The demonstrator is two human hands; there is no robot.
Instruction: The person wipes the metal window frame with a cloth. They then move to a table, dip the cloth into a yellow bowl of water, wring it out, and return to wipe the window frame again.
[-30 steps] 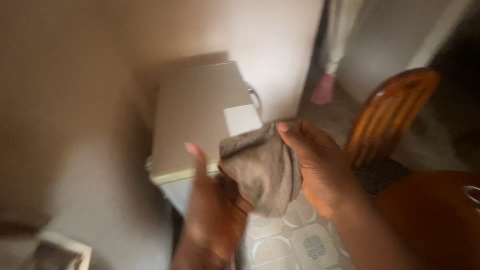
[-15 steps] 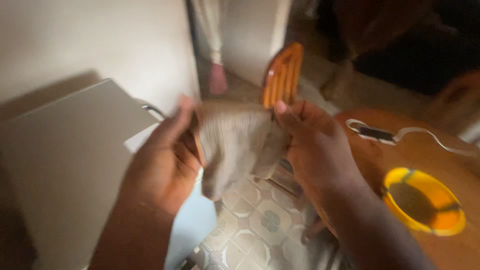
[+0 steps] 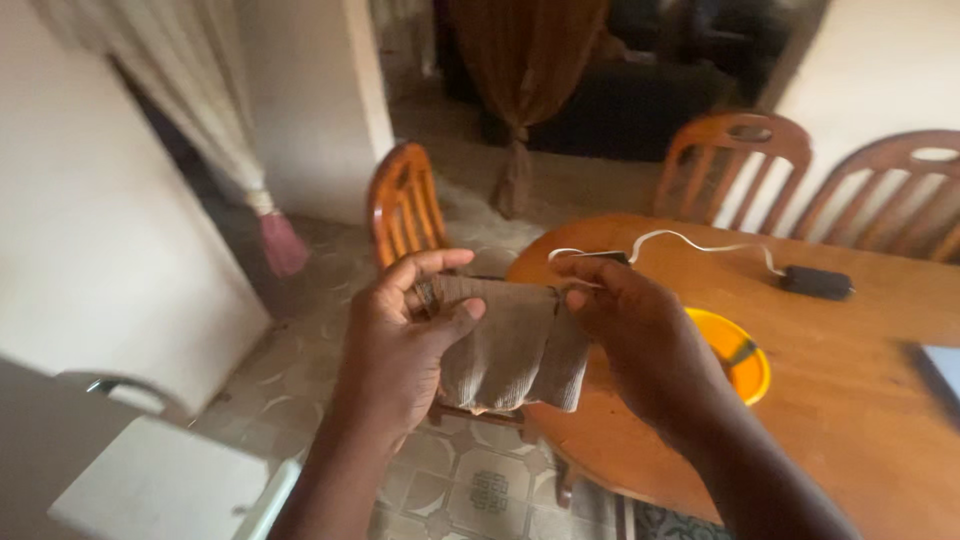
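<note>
A ribbed grey-brown cloth [image 3: 512,350] hangs between both my hands, stretched along its top edge. My left hand [image 3: 400,345] pinches its left corner between thumb and fingers. My right hand [image 3: 640,335] grips the right corner. The cloth is held up in front of the near edge of a round wooden table [image 3: 850,380].
A yellow bowl [image 3: 740,360] sits on the table just right of my right hand. A white cable with a black adapter [image 3: 815,282] lies farther back. Three wooden chairs [image 3: 400,210] stand around the table. A white appliance [image 3: 150,480] is at lower left, over patterned floor tiles.
The view has swung right from the white appliance to the table. My left hand came up and took the cloth's left corner; the cloth is now spread flat between both hands.
</note>
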